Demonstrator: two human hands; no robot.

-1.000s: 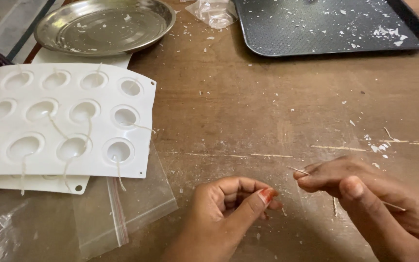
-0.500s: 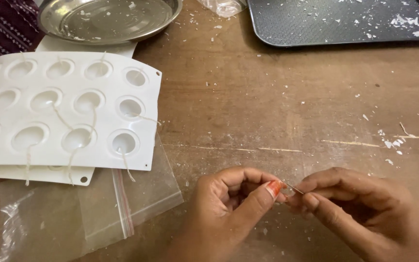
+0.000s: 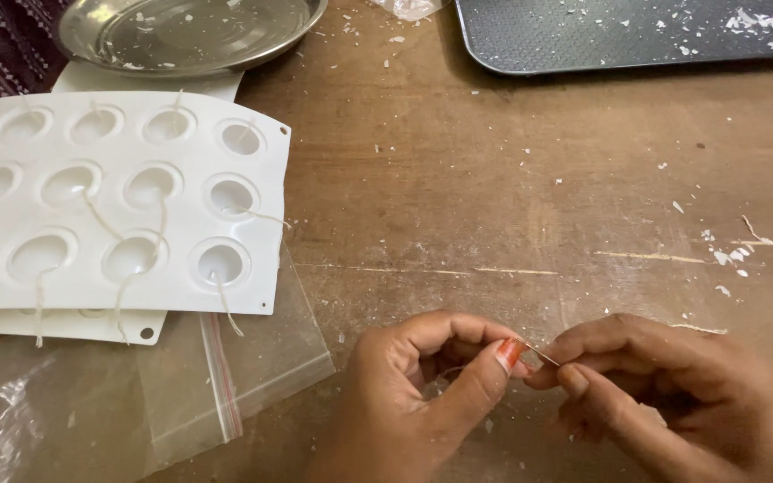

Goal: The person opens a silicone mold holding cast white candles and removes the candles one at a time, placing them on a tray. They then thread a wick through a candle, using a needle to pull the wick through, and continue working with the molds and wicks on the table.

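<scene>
left hand (image 3: 422, 394): low in the frame, fingers curled in, thumb with the orange-red nail pressed against the forefinger, pinching one end of a thin pale needle-like sliver (image 3: 543, 356)
right hand (image 3: 664, 394): comes in from the lower right, knuckles up, thumb and forefinger tips nipped on the other end of that sliver
hands together: fingertips pretty much meet, so the sliver is clamped between both, just above the worn brown wooden table (image 3: 512, 197)
sliver: really tiny, can't tell if it's a needle or a bit of wick
white mould tray with round cavities (image 3: 118, 201): well off to the upper left, pale wick strings hanging out of several cups
clear zip bag with a red stripe (image 3: 225, 376): flat on the table, partly under the mould, just left of the left hand
round steel plate (image 3: 190, 31): top left
dark flat baking tray (image 3: 628, 36): top right, dusted with white flakes
</scene>
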